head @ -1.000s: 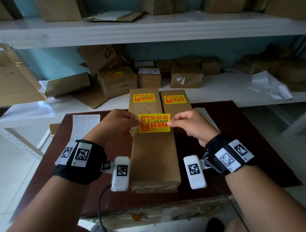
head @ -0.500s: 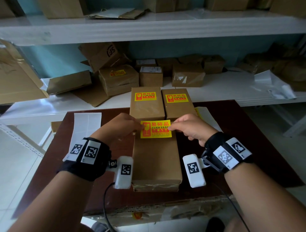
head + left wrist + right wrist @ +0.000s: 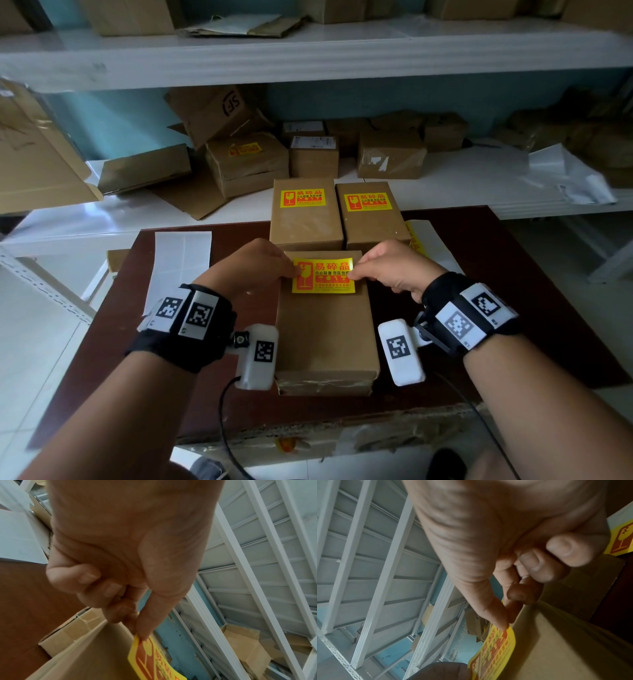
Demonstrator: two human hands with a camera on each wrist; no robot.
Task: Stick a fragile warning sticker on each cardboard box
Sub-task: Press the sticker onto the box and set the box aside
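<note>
A yellow-and-red fragile sticker [image 3: 323, 275] is stretched between my two hands just over the far end of the nearest cardboard box [image 3: 325, 335]. My left hand [image 3: 260, 265] pinches its left edge; the left wrist view shows thumb and finger on the sticker [image 3: 150, 660] above the box [image 3: 89, 655]. My right hand [image 3: 387, 267] pinches its right edge, as the sticker [image 3: 494, 649] shows in the right wrist view. Two more boxes stand behind, the left box [image 3: 306, 214] and the right box [image 3: 371, 216], each bearing a sticker.
The boxes stand on a dark brown table [image 3: 212, 404]. White backing sheets lie at its far left [image 3: 181, 260] and far right [image 3: 431, 240]. A white shelf [image 3: 479, 181] behind holds several cardboard boxes and papers; another shelf [image 3: 308, 54] runs above.
Both hands have carried the sticker down and toward the far end of the nearest box, closer to its top face. Their pinch on it is unchanged.
</note>
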